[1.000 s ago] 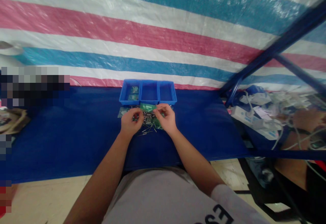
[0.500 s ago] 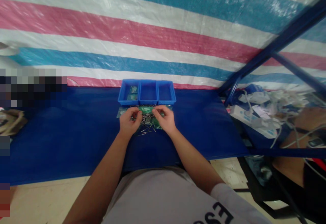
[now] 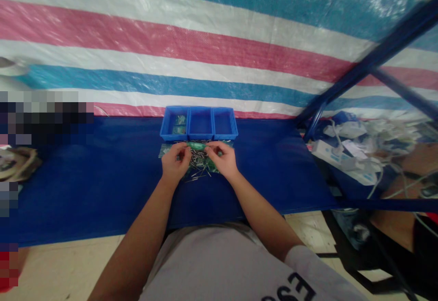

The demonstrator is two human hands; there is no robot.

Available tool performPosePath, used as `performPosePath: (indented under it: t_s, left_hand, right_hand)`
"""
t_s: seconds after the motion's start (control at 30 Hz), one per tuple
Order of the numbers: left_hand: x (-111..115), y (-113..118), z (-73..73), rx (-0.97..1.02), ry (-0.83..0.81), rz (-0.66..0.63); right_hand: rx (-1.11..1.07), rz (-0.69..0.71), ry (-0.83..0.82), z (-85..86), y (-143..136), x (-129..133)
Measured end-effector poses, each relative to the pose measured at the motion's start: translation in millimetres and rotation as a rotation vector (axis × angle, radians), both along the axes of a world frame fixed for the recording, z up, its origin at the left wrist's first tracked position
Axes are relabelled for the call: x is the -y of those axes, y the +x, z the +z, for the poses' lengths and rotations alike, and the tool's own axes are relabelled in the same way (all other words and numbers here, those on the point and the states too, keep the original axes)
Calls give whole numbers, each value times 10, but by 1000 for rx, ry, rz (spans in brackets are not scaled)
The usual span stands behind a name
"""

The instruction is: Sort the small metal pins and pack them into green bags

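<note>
Between my two hands is a small green plastic bag [image 3: 197, 146], pinched at its left end by my left hand [image 3: 176, 158] and at its right end by my right hand [image 3: 221, 156]. Both hands are closed at the fingertips. Under and in front of them lies a loose pile of thin metal pins [image 3: 198, 160], with some strays toward the front edge. More green bags lie beneath the hands, partly hidden. Just behind stand three joined blue bins [image 3: 200, 123]; small greenish bags [image 3: 179, 129] lie in the left one.
A blue table [image 3: 130, 173] carries all this, with a striped tarp [image 3: 205, 41] behind it. At the right are a blue metal frame [image 3: 315, 118], a white power strip [image 3: 342, 160], cables and plastic bags. A brown open bag [image 3: 23, 162] is at the far left.
The green bag between my fingers looks narrower and more folded than before. My hands stay in nearly the same place; the whole view has shifted slightly.
</note>
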State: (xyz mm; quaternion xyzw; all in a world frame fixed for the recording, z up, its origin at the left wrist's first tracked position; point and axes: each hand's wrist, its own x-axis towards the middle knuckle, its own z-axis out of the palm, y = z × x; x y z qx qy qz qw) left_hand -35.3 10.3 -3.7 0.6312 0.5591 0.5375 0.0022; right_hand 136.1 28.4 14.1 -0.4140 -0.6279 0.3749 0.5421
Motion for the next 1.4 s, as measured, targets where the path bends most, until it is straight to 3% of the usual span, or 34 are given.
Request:
performPosePath:
  t_s: [0.23,0.43,0.63,0.93,1.23,1.4]
  left_hand:
    - [18,-12,-50,73,-43,-70]
    - [26,-28,-36,25,35,-71]
    - [27,-39,-51,-5,0,-75]
    - [51,-87,18,-32,13,-110]
    - [-13,8,-11,-29,110,-9]
    - [1,16,19,-14,71,-59]
  right_hand:
    - [-10,24,0,25,7,13]
    - [10,37,11,45,17,22]
    - [27,40,6,17,30,5]
    - [-123,69,-81,-54,16,-9]
    - [-62,-20,13,-36,-39,-4]
    - [-84,-60,-7,-60,-44,-16]
